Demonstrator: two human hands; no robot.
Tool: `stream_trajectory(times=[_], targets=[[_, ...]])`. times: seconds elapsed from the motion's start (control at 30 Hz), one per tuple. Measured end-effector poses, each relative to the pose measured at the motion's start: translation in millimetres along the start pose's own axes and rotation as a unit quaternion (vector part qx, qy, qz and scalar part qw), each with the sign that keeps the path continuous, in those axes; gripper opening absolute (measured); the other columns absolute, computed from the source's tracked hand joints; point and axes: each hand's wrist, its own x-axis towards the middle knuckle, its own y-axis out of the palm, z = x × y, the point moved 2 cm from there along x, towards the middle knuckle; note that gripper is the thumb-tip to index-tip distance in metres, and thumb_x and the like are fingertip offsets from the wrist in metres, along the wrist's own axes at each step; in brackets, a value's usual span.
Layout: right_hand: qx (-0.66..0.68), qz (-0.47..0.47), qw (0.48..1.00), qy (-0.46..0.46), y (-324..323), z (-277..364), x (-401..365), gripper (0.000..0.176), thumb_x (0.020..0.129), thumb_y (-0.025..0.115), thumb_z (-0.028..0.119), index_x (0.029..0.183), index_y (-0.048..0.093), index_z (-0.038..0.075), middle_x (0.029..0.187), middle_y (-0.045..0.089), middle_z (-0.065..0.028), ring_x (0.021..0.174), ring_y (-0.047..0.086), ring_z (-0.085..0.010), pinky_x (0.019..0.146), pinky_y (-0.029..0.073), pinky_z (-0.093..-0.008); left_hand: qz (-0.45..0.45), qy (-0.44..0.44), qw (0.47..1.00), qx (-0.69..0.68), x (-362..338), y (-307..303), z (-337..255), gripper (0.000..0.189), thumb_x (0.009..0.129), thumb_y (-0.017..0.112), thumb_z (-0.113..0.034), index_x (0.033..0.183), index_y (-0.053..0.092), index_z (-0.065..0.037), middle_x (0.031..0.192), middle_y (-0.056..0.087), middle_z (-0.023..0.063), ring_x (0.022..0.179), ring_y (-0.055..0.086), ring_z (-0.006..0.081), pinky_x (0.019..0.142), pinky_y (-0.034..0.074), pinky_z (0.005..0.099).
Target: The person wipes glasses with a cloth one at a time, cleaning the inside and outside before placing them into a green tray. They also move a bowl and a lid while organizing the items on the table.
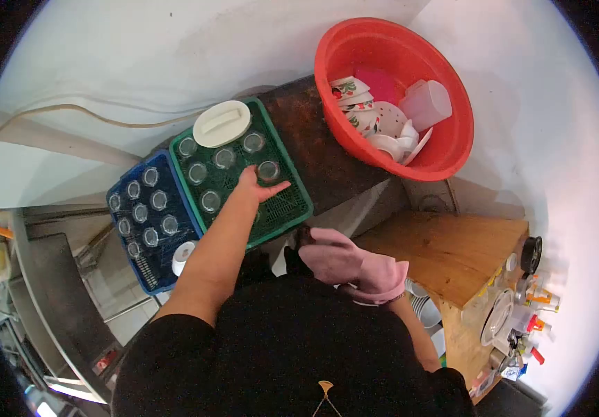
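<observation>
My left hand (pixel 259 187) reaches over the green plastic crate (pixel 301 203), thumb and fingers spread beside an upside-down clear glass (pixel 268 171). Several similar glasses stand in the same crate, among them one glass (pixel 224 158) near its middle. A cream oval lid (pixel 222 124) with a raised handle lies across the crate's far corner. Close to my body, my right hand (pixel 381 295) is mostly covered by a pink cloth (pixel 355 263), which it holds bunched up. Its fingers are hidden under the fabric.
A blue crate (pixel 153 276) of glasses sits left of the green one, a white cup (pixel 183 256) at its edge. On the dark table (pixel 292 125), a red basin (pixel 397 174) holds dishes and a pitcher. To the right is a wooden counter (pixel 452 243) with stacked bowls below.
</observation>
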Motion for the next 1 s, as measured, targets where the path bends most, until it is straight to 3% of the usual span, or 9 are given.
stream_trajectory(times=[0.13, 0.3, 0.37, 0.53, 0.63, 0.7, 0.73, 0.77, 1.0], targets=[[-0.046, -0.015, 0.999, 0.009, -25, -19, -2, 0.044, 0.056, 0.07, 0.004, 0.097, 0.057, 0.012, 0.102, 0.05, -0.0104, 0.11, 0.047, -0.0268, 0.093, 0.04, -0.0324, -0.027, -0.05, 0.995, -0.086, 18, -2, 2, 0.047, 0.088, 0.052, -0.038, 0.12, 0.047, -0.005, 0.129, 0.038, 0.0254, 0.12, 0.035, 0.0451, 0.094, 0.04, 0.0611], [-0.068, 0.003, 0.998, -0.017, -52, -29, -18, 0.047, 0.054, 0.07, 0.004, 0.097, 0.056, 0.013, 0.097, 0.049, -0.0091, 0.105, 0.048, -0.0264, 0.093, 0.04, -0.033, -0.056, -0.1, 0.979, -0.167, 47, -19, -2, 0.044, 0.084, 0.058, -0.036, 0.11, 0.047, -0.002, 0.118, 0.04, 0.0311, 0.115, 0.039, 0.0449, 0.084, 0.05, 0.0548], [-0.052, 0.033, 0.997, -0.055, -56, -31, -20, 0.048, 0.053, 0.07, 0.005, 0.098, 0.056, 0.014, 0.094, 0.049, -0.0086, 0.103, 0.049, -0.0262, 0.093, 0.039, -0.0333, 0.0, -0.083, 0.986, -0.146, 60, -32, -2, 0.039, 0.083, 0.061, -0.032, 0.103, 0.047, -0.003, 0.109, 0.043, 0.0255, 0.108, 0.044, 0.0427, 0.077, 0.052, 0.052], [-0.021, 0.092, 0.985, -0.145, -58, -32, -18, 0.051, 0.051, 0.071, 0.006, 0.098, 0.055, 0.015, 0.089, 0.048, -0.0074, 0.098, 0.05, -0.0259, 0.093, 0.039, -0.034, -0.014, 0.014, 0.997, -0.078, -9, -9, 27, 0.036, 0.079, 0.067, -0.025, 0.1, 0.047, -0.004, 0.096, 0.048, 0.0183, 0.094, 0.051, 0.0392, 0.072, 0.053, 0.0497], [-0.078, 0.073, 0.993, -0.054, -52, -35, -19, 0.05, 0.052, 0.071, 0.007, 0.099, 0.056, 0.016, 0.087, 0.048, -0.0068, 0.095, 0.051, -0.0247, 0.091, 0.04, -0.0329, 0.042, 0.017, 0.999, -0.013, -41, -13, 44, 0.037, 0.08, 0.065, -0.028, 0.105, 0.05, -0.005, 0.094, 0.057, 0.016, 0.086, 0.057, 0.0338, 0.074, 0.052, 0.0495], [-0.139, 0.054, 0.987, 0.067, -44, -36, -24, 0.047, 0.055, 0.071, 0.01, 0.099, 0.056, 0.017, 0.089, 0.048, -0.0068, 0.095, 0.051, -0.0227, 0.088, 0.042, -0.0302, 0.179, -0.034, 0.974, 0.137, -60, -24, 57, 0.035, 0.083, 0.06, -0.029, 0.109, 0.052, -0.008, 0.098, 0.059, 0.0131, 0.085, 0.059, 0.0306, 0.075, 0.052, 0.0489], [-0.286, 0.025, 0.957, 0.047, -43, -32, -14, 0.047, 0.058, 0.072, 0.025, 0.102, 0.059, 0.017, 0.093, 0.055, -0.0043, 0.091, 0.056, -0.023, 0.082, 0.046, -0.0325, 0.182, -0.033, 0.973, 0.141, -79, -24, 65, 0.035, 0.083, 0.06, -0.029, 0.109, 0.052, -0.008, 0.098, 0.059, 0.0131, 0.085, 0.059, 0.0306, 0.075, 0.052, 0.0489], [-0.302, 0.019, 0.951, 0.055, -41, -30, -12, 0.045, 0.058, 0.072, 0.025, 0.101, 0.059, 0.017, 0.092, 0.055, -0.0042, 0.091, 0.056, -0.0232, 0.081, 0.046, -0.0326, 0.178, -0.024, 0.97, 0.162, -100, -24, 75, 0.04, 0.083, 0.058, -0.032, 0.114, 0.051, -0.007, 0.101, 0.059, 0.0136, 0.085, 0.06, 0.031, 0.075, 0.052, 0.0485], [-0.144, -0.051, 0.986, 0.061, 36, -8, 7, 0.035, 0.061, 0.068, 0.026, 0.094, 0.06, 0.017, 0.087, 0.056, -0.0041, 0.084, 0.056, -0.0249, 0.075, 0.046, -0.0336, 0.204, 0.019, 0.964, 0.171, -175, 6, 85, 0.048, 0.086, 0.053, -0.04, 0.121, 0.051, -0.007, 0.109, 0.061, 0.0118, 0.095, 0.061, 0.0272, 0.082, 0.05, 0.0451]])
